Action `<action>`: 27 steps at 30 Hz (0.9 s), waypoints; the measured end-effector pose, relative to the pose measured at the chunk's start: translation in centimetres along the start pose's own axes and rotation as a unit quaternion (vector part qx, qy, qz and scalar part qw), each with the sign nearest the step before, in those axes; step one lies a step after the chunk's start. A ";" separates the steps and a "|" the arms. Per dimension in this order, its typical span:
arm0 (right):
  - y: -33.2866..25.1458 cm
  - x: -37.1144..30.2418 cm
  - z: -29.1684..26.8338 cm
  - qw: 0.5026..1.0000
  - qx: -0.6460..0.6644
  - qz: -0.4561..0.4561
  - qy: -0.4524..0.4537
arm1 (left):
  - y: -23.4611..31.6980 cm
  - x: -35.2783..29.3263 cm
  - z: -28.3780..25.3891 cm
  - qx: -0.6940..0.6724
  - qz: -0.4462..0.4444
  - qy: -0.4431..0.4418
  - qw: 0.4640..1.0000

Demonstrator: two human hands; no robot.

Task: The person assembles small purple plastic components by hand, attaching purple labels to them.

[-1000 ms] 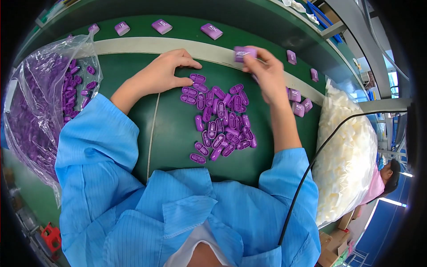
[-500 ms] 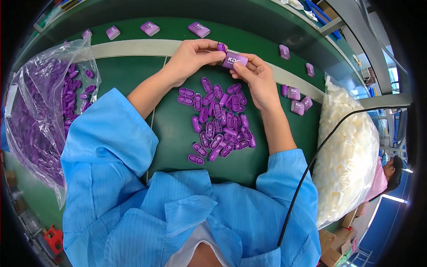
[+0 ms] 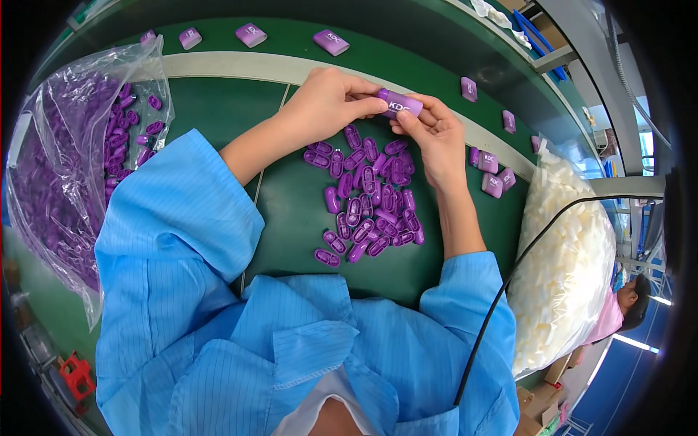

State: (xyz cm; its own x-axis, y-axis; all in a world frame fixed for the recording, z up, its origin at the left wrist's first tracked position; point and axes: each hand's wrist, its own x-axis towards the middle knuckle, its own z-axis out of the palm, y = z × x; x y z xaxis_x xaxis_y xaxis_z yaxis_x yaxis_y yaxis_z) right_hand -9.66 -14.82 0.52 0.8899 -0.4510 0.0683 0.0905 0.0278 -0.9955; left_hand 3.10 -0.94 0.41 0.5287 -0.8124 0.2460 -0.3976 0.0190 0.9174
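Near the far edge of the green table, my right hand [image 3: 438, 140] is closed round a small flat purple case [image 3: 402, 104] with white lettering. My left hand [image 3: 329, 105] is closed too, thumb and forefinger pinching a purple oval end cap [image 3: 382, 94] at the case's left end. Cap and case meet there; how firmly they are joined I cannot tell. Below both hands lies a loose pile of purple oval caps [image 3: 367, 192], some with the hollow side up.
At the left a clear plastic bag [image 3: 62, 174] bulges with purple caps. On the right stands a clear bag of whitish pieces [image 3: 563, 254]. Several purple cases rest on the far green strip [image 3: 400, 54] beyond a pale rail [image 3: 218, 64]. A black cable [image 3: 502, 291] arcs past my right sleeve.
The cap, earlier held upright beside the case, now sits against its left end. Both hands show slightly farther right and lower, and the whole view has shifted a little.
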 end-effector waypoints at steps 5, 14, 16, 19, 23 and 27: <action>-0.2 -0.5 0.3 0.999 -0.015 -0.023 0.015 | 1.1 -1.2 1.7 0.140 0.098 0.062 0.983; 0.3 -0.5 2.1 0.993 0.002 -0.090 0.079 | 1.2 -1.6 3.1 0.170 0.125 0.132 0.969; 0.1 1.1 1.4 0.997 -0.022 -0.043 0.052 | 0.9 0.4 1.3 0.138 0.041 0.053 0.988; -0.7 5.2 -1.4 0.920 -0.351 -0.135 0.113 | -2.3 5.5 -0.1 0.150 0.035 0.049 0.987; 0.3 10.7 -8.9 0.732 -0.641 -0.151 0.176 | -2.6 9.1 -0.9 0.226 -0.032 0.028 0.973; 1.8 12.5 -12.9 0.711 -0.689 -0.071 0.118 | -4.7 8.5 -1.0 0.405 0.085 0.084 0.906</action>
State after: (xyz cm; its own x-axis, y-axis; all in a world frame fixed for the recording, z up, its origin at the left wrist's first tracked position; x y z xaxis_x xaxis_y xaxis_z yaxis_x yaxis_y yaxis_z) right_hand -4.16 -31.90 -1.22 0.8007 -0.5042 0.3236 -0.4975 -0.8605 -0.1098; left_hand 10.20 -7.37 -1.45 0.4887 -0.7358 0.4687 -0.8678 -0.3550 0.3476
